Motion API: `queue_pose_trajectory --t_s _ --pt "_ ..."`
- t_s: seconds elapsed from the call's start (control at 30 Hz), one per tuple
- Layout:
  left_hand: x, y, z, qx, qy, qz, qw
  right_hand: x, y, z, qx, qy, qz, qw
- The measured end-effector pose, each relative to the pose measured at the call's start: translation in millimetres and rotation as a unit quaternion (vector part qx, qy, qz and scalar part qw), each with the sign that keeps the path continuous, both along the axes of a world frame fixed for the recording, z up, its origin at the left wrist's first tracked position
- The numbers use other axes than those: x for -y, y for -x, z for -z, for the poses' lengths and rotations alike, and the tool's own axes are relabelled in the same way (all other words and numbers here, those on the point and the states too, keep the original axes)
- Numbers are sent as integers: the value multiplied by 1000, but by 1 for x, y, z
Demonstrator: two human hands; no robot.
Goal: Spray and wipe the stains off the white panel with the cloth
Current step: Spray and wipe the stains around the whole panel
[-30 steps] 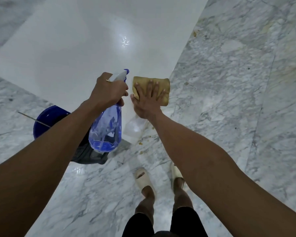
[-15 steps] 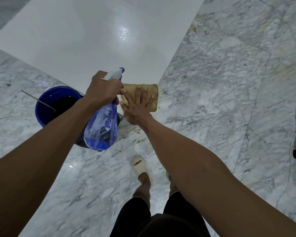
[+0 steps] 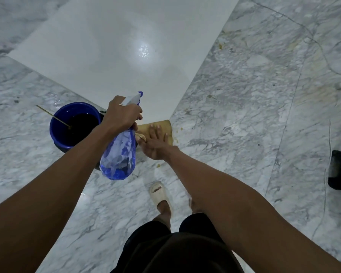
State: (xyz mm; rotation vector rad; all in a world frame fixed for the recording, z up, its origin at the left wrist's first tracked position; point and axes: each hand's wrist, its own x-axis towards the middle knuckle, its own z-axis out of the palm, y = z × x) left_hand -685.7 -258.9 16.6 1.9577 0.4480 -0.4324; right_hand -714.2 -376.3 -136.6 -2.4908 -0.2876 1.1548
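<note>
Right hand (image 3: 155, 144) flat, fingers straight, pressing tan square cloth (image 3: 165, 128) at glossy white panel (image 3: 114, 56) corner — left hand (image 3: 123, 113) grip curled round translucent blue spray bottle (image 3: 119, 154). Risk: wiping crumbs onto marble floor (image 3: 254, 115).

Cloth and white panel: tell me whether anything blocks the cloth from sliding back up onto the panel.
Nothing visible does. The right hand presses the cloth flat at the white panel's near corner, and the panel beyond it is bare. The spray bottle, gripped by the left hand, hangs beside it.
</note>
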Motion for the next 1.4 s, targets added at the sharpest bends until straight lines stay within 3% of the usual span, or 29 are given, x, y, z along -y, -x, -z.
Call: queue_pose_trajectory --t_s 0.07,0.13,0.23,0.33,0.43,0.5,0.8,0.9,1.13,1.4 --pt "1 -1 -9 10 5 0 1000 9 -9 -26 -68 -77 61 993" --pt "4 -5 -21 28 -2 6 1000 19 -20 -53 -104 -207 202 952" --pt "10 -18 -43 53 -27 28 998 38 -39 -87 -148 -364 417 820" --pt "24 -42 -68 76 -48 45 995 67 -62 -125 -162 -492 516 682" --pt "48 -70 -100 116 -40 68 990 104 -89 -165 -131 -578 539 598" --pt "67 -87 -122 138 -27 77 987 130 -110 -193 -97 -611 546 565" --pt "190 -187 -187 173 27 158 972 266 -214 -272 30 -671 529 518" --pt "240 -236 -188 170 20 186 968 318 -261 -274 44 -679 512 524" --pt "358 -350 -170 149 14 198 969 429 -389 -255 22 -662 514 545" --pt "423 -485 -114 64 6 149 987 490 -534 -200 -36 -638 537 551"
